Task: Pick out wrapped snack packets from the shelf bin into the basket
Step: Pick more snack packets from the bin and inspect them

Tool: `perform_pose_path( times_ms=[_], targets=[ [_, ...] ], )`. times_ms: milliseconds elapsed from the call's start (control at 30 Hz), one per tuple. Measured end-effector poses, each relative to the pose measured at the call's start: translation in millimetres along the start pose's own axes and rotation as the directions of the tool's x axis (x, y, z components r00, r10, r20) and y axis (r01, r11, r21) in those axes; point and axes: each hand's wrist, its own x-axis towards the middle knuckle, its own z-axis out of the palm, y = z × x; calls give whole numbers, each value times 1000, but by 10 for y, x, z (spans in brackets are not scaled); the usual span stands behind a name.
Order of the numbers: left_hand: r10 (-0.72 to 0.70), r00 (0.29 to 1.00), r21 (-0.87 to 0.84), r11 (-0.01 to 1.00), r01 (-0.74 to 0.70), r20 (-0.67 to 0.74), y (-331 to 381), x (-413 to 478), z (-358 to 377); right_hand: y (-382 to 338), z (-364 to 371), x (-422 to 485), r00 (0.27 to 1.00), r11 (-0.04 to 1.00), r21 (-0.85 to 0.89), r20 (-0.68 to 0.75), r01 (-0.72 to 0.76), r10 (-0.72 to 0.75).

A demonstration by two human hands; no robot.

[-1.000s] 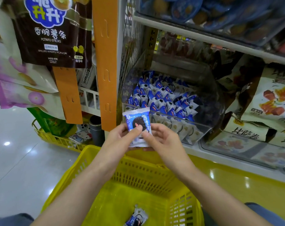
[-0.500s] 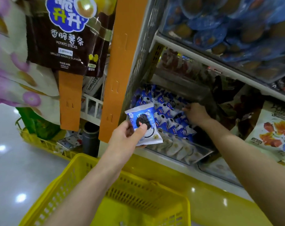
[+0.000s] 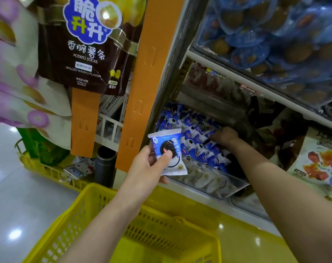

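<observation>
Your yellow basket sits low beneath your arms. Your left hand pinches one blue-and-white snack packet between thumb and fingers, above the basket and just in front of the clear shelf bin. Your right hand reaches among the piled packets inside the bin. Its fingers are hidden, so you cannot tell their state.

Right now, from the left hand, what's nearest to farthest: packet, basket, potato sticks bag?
1. Packet, pinched in the left hand.
2. Basket, just below the hand.
3. Potato sticks bag, hanging high, upper left.
</observation>
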Motion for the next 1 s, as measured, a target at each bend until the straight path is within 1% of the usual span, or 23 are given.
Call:
perform_pose_path(
  times_ms=[100,167,233,300,333,367,400,433,467,500,533,600,667,700,733,800,833,867,900,967,1000],
  targets=[
    [-27,999,0,1000,27,-27,2,3,4,-1,-18,-51,979,992,39,-172,119,-111],
    [-44,998,4,999,44,-39,7,3,0,5,-57,-131,940,978,-7,-276,207,-201],
    [-64,997,1,998,64,-44,15,1,-5,-24,-139,-246,884,958,-21,-378,288,-274],
    [-91,995,-13,996,90,-46,27,-6,-17,-102,-254,-422,823,913,60,-459,403,-333],
    [-101,994,-21,995,100,-44,29,-8,-24,-143,-310,-527,803,877,143,-489,458,-340],
    [-109,993,-33,994,108,-40,33,-15,-32,-187,-355,-645,803,826,266,-502,497,-322],
    [-115,993,-50,992,113,-34,36,-23,-41,-227,-393,-773,831,755,419,-475,504,-290],
    [-120,992,-67,991,118,-24,43,-32,-46,-257,-418,-904,875,662,583,-399,472,-273],
    [-124,992,-81,989,122,-10,52,-44,-51,-278,-434,-1031,912,572,712,-288,407,-291],
    [-127,992,-93,988,127,8,64,-54,-50,-289,-435,-1154,926,519,788,-166,330,-338],
    [-129,991,-106,986,131,31,75,-65,-46,-290,-418,-1264,919,502,824,-55,263,-391],
    [-116,988,-125,984,128,98,99,-93,-28,-283,-342,-1454,877,502,849,107,164,-468],
    [-72,983,-126,988,93,169,114,-138,-5,-284,-235,-1596,830,518,842,178,150,-528],
    [-46,980,-118,991,70,193,118,-161,4,-286,-186,-1650,811,534,824,177,187,-557],
    [-23,978,-109,993,46,206,117,-181,9,-287,-144,-1681,804,557,791,147,254,-576],
    [13,976,-104,995,9,217,114,-204,13,-285,-95,-1688,825,612,682,24,400,-565],
    [26,974,-106,994,-2,225,116,-206,13,-278,-83,-1673,839,635,644,-23,428,-543],
    [34,971,-109,994,-8,237,118,-207,12,-266,-69,-1650,852,651,636,-21,415,-523],
    [36,967,-113,994,-8,251,124,-205,10,-248,-59,-1626,859,661,654,32,369,-512],
    [26,963,-110,994,4,270,133,-193,1,-209,-37,-1584,839,664,704,184,252,-512],
    [19,962,-101,995,9,272,133,-185,0,-189,-27,-1568,824,665,712,225,225,-520]
  ],
)
